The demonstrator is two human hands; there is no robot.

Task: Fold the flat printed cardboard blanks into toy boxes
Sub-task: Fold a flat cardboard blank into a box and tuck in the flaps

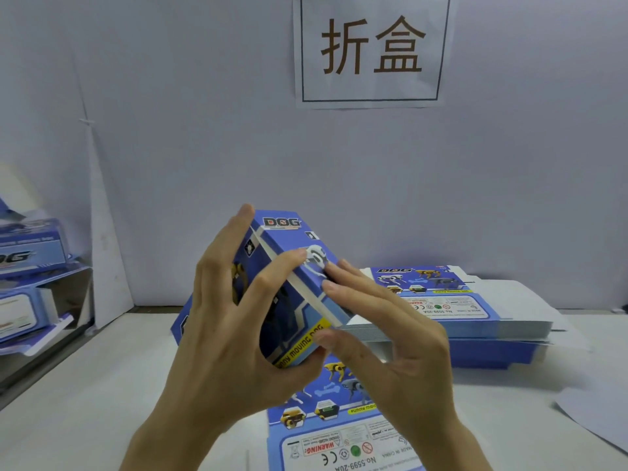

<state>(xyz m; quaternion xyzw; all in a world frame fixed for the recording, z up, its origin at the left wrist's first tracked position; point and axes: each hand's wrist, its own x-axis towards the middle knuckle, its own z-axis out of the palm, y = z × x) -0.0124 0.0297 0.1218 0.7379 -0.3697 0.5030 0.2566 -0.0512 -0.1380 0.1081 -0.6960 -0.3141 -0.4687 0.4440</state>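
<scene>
DOG toy box (292, 266) nearly closed: left hand (224, 321) grips it, right hand (390, 338) presses end flap flat-fingered; finished boxes (30, 253) few, blank stack (452, 311) thick.

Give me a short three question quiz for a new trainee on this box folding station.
1. True or false: the left hand and right hand both touch the blue box.
2. Where is the stack of flat blanks? A) on the table, right of the box; B) on the floor; C) on the wall.
3. Fill in: the big word on the box is ____.
Key: 1 true; 2 A; 3 DOG.
</scene>
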